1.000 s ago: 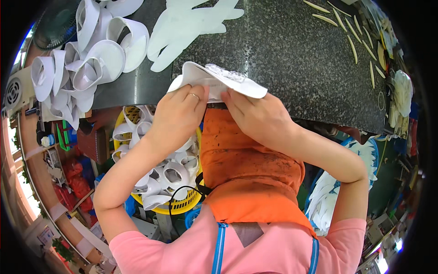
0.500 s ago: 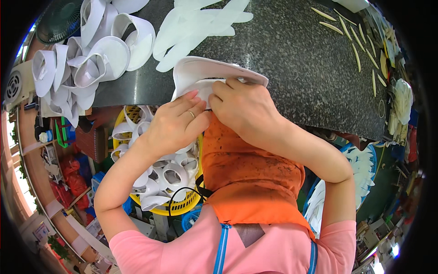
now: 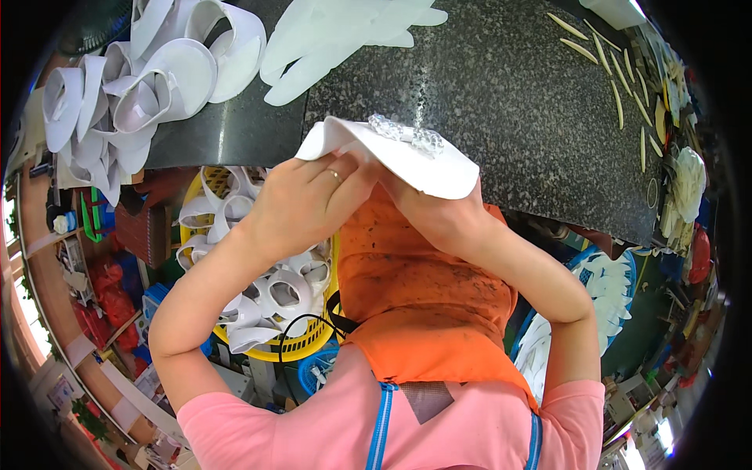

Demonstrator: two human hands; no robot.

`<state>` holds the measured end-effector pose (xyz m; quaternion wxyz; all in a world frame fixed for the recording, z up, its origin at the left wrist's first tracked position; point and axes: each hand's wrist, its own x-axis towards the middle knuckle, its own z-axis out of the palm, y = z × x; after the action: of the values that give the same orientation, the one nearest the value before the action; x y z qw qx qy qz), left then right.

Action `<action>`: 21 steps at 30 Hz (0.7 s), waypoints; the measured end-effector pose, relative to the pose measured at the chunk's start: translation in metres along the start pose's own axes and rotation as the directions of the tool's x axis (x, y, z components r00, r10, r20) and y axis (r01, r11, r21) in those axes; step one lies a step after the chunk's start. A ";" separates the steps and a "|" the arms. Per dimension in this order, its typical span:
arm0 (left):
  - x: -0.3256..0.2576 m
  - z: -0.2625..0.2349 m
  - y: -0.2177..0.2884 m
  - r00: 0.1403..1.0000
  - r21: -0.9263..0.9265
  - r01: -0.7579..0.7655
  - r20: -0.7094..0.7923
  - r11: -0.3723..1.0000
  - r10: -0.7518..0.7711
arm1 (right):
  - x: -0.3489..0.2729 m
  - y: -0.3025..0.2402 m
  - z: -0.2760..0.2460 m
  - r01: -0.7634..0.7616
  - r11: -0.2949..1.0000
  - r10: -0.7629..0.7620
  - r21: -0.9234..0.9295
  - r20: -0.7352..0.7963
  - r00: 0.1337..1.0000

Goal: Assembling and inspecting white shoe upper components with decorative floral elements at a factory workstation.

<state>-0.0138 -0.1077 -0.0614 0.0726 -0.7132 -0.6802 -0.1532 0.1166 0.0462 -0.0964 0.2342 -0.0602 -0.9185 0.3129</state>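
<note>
White sandal upper (image 3: pixel 407 160) with clear beaded trim (image 3: pixel 407 135) — both hands, left (image 3: pixel 301 200) and right (image 3: pixel 439 215), pinching its underside, above the dark speckled table (image 3: pixel 533 117)

Bright, even daylight fills the room, strongest from the windows low at the left rim. The speckled dark table (image 3: pixel 501 102) beyond the fingers (image 3: pixel 333 176) shows faint sheen. Heavy fisheye bending, black corners; centre sharp.

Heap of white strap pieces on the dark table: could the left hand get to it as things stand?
Probably yes. The heap of white strap pieces lies uncovered, with nothing between. But the left hand is busy gripping the white sole piece.
</note>
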 end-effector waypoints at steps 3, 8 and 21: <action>0.000 0.003 -0.002 0.999 -0.038 -0.005 0.032 0.999 0.007 | 0.002 0.010 -0.011 0.150 0.988 -0.152 0.027 0.072 0.986; -0.001 0.001 -0.011 0.984 -0.076 -0.172 0.037 0.982 0.175 | 0.002 0.017 -0.041 0.312 0.949 -0.316 0.054 0.145 0.938; 0.068 -0.012 0.022 0.964 0.301 -0.253 0.157 0.919 0.214 | -0.019 0.022 -0.125 -0.075 0.982 0.067 0.173 0.052 0.996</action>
<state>0.0082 -0.0483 -0.0259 0.1631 -0.7761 -0.6090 0.0116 0.1914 0.1272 -0.0308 0.2059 -0.0651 -0.8899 0.4017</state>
